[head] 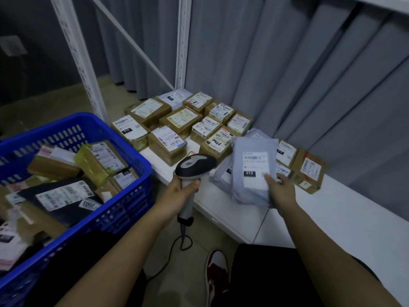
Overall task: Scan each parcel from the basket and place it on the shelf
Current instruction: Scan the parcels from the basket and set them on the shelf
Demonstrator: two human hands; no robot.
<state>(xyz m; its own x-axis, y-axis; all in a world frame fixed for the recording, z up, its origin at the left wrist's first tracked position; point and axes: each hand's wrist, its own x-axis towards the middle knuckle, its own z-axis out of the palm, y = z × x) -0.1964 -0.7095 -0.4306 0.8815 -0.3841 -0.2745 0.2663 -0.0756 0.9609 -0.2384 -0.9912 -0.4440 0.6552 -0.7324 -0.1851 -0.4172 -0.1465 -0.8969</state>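
Head view, left grip (pixel 177 196) clasping scanner (pixel 194 166), right grip (pixel 282 191) pinching grey parcel (pixel 254 171)

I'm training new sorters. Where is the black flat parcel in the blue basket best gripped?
Probably by the near long edge of the black flat parcel, coming from above: it lies flat on top of the pile in the blue basket, label up, boxes crowding its far side.

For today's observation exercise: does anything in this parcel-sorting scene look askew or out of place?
Nothing is damaged or spilled. The parcels in the blue basket lie jumbled and tilted, unlike the boxes set flat on the white shelf.
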